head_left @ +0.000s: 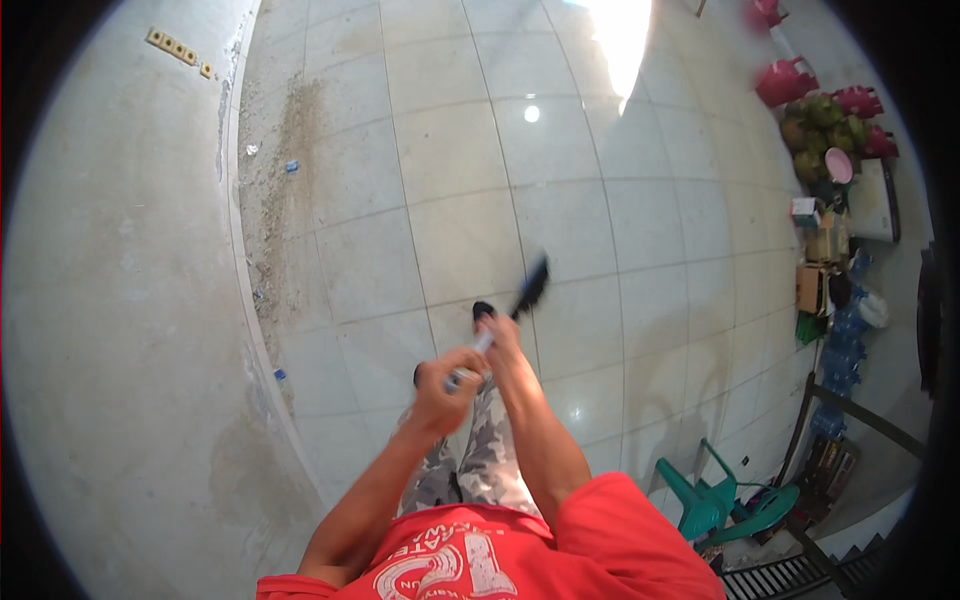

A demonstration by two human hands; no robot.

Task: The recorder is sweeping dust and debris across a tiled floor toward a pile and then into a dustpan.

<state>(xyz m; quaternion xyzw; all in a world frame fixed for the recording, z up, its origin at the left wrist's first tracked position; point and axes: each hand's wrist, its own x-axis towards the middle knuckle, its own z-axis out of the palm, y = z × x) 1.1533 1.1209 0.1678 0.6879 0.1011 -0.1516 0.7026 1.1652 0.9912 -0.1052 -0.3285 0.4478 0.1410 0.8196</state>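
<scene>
A broom with a pale handle and a dark head (pixel 532 288) slants away in front of me, its head blurred and low over the tiled floor (pixel 560 230). My left hand (pixel 447 385) is wrapped round the handle close to its upper end. Further down the same handle, my right hand (pixel 499 340) grips it near the broom head. Beside my right hand the toe of a dark shoe (pixel 483 310) shows. Grey-brown dirt (pixel 296 135) lies in a strip along the left wall, with a small blue scrap (pixel 291 166) in it.
The bare wall (pixel 120 290) bounds the floor on my left. At right stand a green plastic chair (pixel 708 500), blue water bottles (pixel 845 350), cardboard boxes (pixel 812 288), a pile of green coconuts (pixel 825 130) and pink-red containers (pixel 785 82). Another blue scrap (pixel 279 375) lies near the wall.
</scene>
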